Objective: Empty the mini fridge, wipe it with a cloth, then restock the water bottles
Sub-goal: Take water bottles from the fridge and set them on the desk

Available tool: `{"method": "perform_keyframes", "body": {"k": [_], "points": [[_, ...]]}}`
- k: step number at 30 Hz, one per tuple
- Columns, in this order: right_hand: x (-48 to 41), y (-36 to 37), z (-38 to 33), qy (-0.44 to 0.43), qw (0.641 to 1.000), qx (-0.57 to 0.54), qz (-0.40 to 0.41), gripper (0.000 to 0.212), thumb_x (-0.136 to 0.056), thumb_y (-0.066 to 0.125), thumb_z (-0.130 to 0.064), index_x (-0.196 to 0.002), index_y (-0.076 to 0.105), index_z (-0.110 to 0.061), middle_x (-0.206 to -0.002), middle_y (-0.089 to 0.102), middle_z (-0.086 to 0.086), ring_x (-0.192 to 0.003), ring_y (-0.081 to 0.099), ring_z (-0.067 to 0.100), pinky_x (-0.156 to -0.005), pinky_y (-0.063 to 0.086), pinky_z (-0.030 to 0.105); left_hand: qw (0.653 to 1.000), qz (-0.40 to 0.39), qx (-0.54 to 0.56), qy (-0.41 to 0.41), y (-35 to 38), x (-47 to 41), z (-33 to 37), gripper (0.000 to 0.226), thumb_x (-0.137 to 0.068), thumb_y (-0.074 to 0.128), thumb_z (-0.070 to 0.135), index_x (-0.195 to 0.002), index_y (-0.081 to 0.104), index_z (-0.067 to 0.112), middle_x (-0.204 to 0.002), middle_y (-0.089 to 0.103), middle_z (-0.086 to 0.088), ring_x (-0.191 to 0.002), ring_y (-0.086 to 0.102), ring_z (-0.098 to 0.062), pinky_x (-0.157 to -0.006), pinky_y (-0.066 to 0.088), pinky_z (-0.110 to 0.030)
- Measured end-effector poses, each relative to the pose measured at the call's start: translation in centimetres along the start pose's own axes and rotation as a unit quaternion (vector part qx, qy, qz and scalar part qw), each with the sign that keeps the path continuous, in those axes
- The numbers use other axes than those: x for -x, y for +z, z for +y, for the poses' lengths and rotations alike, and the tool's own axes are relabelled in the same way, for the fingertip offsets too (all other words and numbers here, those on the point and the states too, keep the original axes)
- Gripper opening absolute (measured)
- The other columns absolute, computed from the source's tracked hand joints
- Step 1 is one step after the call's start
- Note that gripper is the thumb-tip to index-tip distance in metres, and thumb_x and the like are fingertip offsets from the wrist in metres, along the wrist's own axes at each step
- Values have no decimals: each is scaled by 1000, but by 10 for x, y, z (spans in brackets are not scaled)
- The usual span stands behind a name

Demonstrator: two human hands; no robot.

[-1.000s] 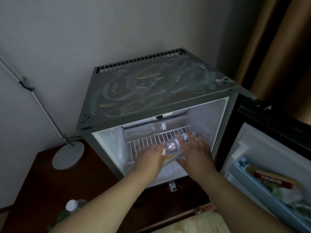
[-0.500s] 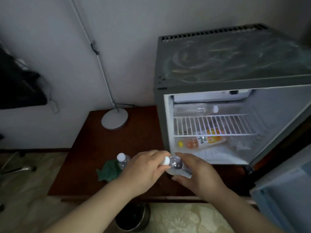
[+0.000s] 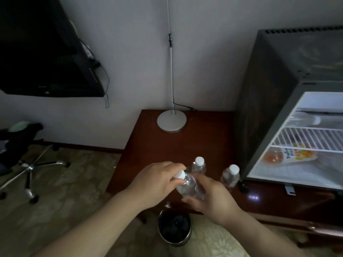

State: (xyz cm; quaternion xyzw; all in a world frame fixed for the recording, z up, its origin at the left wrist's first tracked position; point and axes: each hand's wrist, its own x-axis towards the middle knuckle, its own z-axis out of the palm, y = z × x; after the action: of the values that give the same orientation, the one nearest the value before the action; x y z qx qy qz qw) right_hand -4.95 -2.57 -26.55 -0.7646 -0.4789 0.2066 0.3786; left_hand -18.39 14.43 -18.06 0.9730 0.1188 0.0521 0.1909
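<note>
Both hands have carried the water bottle [image 3: 187, 186] further left of the fridge opening than half a second ago, and it now hangs tilted over the front part of the dark wooden table [image 3: 167, 145], cap up and to the left. The left hand [image 3: 157, 182] curls its fingers round the white cap and neck, while the right hand [image 3: 213, 199] cups the lower body of the bottle from the right, thumb underneath. Just behind the held bottle, two more water bottles stand upright on the table, the left standing bottle [image 3: 199, 166] partly hidden by the hands and the right standing bottle [image 3: 231, 176] close to the fridge's front corner. The mini fridge [image 3: 269, 108] sits at the right on the same table with its inside lit: a clear bottle [image 3: 306, 119] lies on its side on the white wire shelf [image 3: 306, 138], and an orange juice bottle [image 3: 289, 154] lies beneath the shelf on the fridge floor. At the back of the table stands a round lamp base [image 3: 171, 121] with its thin pole rising up the wall. On the floor below the hands is a round metal bin [image 3: 174, 230], and an office chair [image 3: 27, 164] stands far to the left.
</note>
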Motion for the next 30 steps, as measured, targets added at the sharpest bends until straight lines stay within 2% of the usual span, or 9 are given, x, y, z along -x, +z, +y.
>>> {"method": "perform_keyframes", "body": {"k": [2,5,10,14,17,20,25,28,30], "points": [[-17,31,-13,11,1000,-10,-17,55,-75,77,-57,-122,51,-44,-102,66,-19,-93,63,-2,-76,52,21,1000,-2,-7,-23,-5,14,-27,42,-99,56,46,-137,57,29,-125,64,10,-111,60,-10,-89,47,-26],[-44,78,-27,29,999,-17,-30,62,-70,76,-59,-125,54,-43,-103,65,-21,-93,61,-4,-77,49,16,999,-10,-21,-47,-7,31,-65,42,-98,56,47,-137,57,30,-122,65,8,-110,60,-14,-89,47,-29],[-89,139,-43,74,995,-40,-62,49,-72,83,-47,-116,62,-40,-91,68,-18,-79,62,-3,-67,51,20,995,-21,-39,-84,-9,45,-127,38,-97,60,43,-132,62,27,-115,67,3,-106,61,-19,-85,48,-33],[-118,171,-48,85,994,-44,-60,49,-74,85,-40,-117,62,-41,-92,67,-19,-80,61,-7,-63,44,12,994,-33,-39,-98,-6,48,-167,39,-98,59,44,-132,62,26,-114,68,2,-104,62,-19,-85,49,-33],[-137,189,-45,104,992,-50,-60,49,-74,85,-40,-116,60,-45,-94,68,-21,-84,62,-3,-72,49,19,993,-39,-41,-107,-4,44,-190,35,-99,58,43,-129,62,27,-112,67,3,-101,61,-17,-81,47,-30],[-150,204,-39,123,990,-40,-59,46,-75,84,-37,-113,60,-44,-89,67,-18,-82,62,-1,-73,51,25,991,-63,-51,-109,2,38,-206,29,-99,56,41,-124,62,27,-109,65,4,-100,60,-17,-76,46,-31],[-161,217,-30,151,986,-46,-43,45,-76,83,-41,-115,61,-41,-85,66,-19,-80,61,-3,-67,44,16,990,-57,-15,-130,18,28,-222,42,-101,57,33,-142,54,25,-134,61,0,-121,56,-21,-98,47,-36],[-165,220,-31,164,984,-56,-43,52,-77,83,-40,-122,58,-42,-97,70,-19,-91,63,-3,-74,47,17,989,-45,3,-140,23,27,-227,43,-101,56,32,-144,53,28,-137,59,2,-122,55,-19,-99,47,-34],[-165,218,-35,173,982,-52,-50,58,-78,82,-40,-129,55,-40,-101,68,-19,-96,63,0,-72,44,12,989,-47,18,-140,24,29,-230,45,-101,57,31,-145,51,30,-137,58,4,-122,55,-17,-99,47,-31]]}}
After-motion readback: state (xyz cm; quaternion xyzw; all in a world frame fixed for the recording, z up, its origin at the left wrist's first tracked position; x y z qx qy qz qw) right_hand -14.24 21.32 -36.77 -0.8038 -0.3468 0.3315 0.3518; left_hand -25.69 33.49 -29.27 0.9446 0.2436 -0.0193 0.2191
